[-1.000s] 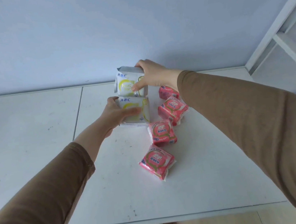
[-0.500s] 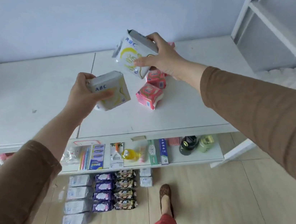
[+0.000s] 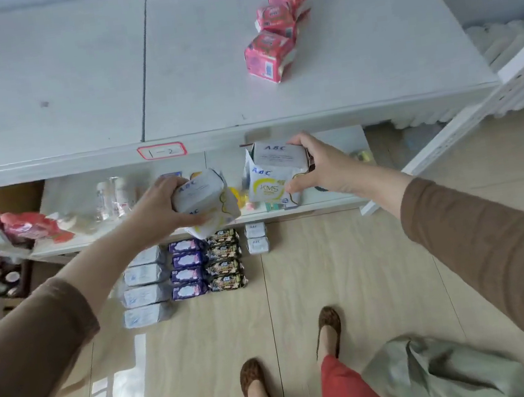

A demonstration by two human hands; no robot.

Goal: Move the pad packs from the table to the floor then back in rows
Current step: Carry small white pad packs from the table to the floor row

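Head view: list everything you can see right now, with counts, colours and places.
White-and-yellow ABC pad packs: two, one in each hand, in front of the table edge.
Pink pad packs: about four, in a line on the white table.
Pale blue packs: four visible, leftmost floor row.
Purple packs: four, next row.
Dark packs: four, third row.
Small white packs: two, rightmost.
Grey-green bag: one, floor, lower right.
Left hand, right hand: each grips a pack.
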